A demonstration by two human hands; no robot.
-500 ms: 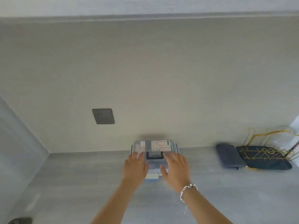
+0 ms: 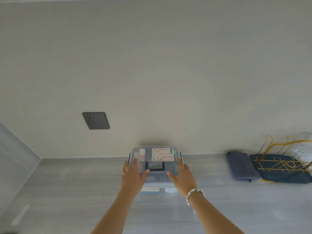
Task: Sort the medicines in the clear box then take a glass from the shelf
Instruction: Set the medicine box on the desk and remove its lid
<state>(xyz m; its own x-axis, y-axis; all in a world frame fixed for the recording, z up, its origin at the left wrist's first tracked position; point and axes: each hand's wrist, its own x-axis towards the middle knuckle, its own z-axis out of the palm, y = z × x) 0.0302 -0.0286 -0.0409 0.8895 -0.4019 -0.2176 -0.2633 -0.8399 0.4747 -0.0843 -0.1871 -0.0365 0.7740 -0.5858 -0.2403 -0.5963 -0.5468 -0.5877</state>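
While both arms reach forward, the left hand (image 2: 133, 174) and the right hand (image 2: 182, 174) lie flat on top of the clear box (image 2: 155, 166), fingers spread wide, not wrapped around anything. The box sits on the gray counter (image 2: 67, 191) at about 12 o'clock from the person, pushed up close to the pale wall (image 2: 152, 65). Its lid is on, with a dark handle (image 2: 155, 166) between the two hands. Medicine packs (image 2: 163, 154) show through the lid. A beaded bracelet (image 2: 194, 195) is on the right wrist. At 2 o'clock lie a folded blue cloth (image 2: 239, 166) and a dark mat with a gold wire rack (image 2: 283, 166). At 10 o'clock, a dark wall socket (image 2: 95, 120) is on the wall.
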